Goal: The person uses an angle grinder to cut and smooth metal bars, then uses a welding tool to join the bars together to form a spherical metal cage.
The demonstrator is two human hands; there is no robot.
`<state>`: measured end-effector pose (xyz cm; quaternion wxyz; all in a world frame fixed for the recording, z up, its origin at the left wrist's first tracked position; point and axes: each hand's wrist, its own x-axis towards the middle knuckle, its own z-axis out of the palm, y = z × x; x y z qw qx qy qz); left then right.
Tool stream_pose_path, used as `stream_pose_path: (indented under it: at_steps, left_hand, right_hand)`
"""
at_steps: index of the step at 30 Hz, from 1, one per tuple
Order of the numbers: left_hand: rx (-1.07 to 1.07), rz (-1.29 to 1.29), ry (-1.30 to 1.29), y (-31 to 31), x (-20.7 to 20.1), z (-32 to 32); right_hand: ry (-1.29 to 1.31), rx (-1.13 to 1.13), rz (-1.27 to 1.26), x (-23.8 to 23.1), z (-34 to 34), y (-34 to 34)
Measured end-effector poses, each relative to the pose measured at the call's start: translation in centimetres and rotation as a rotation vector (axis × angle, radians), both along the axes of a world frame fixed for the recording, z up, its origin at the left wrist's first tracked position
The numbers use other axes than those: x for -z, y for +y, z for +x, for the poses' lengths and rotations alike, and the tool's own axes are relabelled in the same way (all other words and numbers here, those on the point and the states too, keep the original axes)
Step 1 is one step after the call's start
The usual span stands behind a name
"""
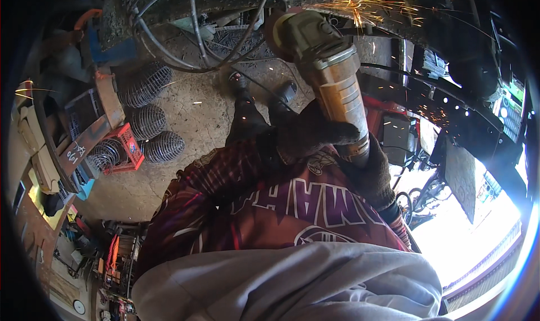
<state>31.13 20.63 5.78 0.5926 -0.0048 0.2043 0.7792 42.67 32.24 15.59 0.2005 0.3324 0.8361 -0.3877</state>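
Both my gloved hands grip an angle grinder [332, 79] with a dusty yellowish body. My left hand [309, 132] wraps the body from the left in a dark knit glove. Lower on the handle, my right hand [368, 172] closes around it. The grinder's head [292, 31] points up and away from me, against a dark metal piece [427, 34] overhead. Orange sparks [365, 6] fly to the right from the contact point. My sleeves are patterned dark red, and my boots [264, 90] show far below on the concrete floor.
Bent steel rods [191, 34] arc at the upper left. Several coiled wire cages [143, 85] and a red crate [126, 147] lie on the cracked floor at left. Dark metal framework [472, 118] runs along the right. Bright daylight fills the lower right.
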Motion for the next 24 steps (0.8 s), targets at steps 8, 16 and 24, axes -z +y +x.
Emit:
stream_pose_path:
  at_steps: [8,16,24]
  left_hand:
    - [-0.005,0.011,0.102,1.3,-0.9,0.9]
    - [0.113,-0.052,0.043,0.9,-0.9,1.0]
    - [0.099,-0.087,0.051,0.0,0.3,1.5]
  right_hand:
    - [0.049,0.043,0.03,-0.2,2.4,0.6]
    - [0.058,0.06,-0.079,-0.2,2.2,1.2]
    - [0.036,0.027,-0.102,-0.1,1.1,1.0]
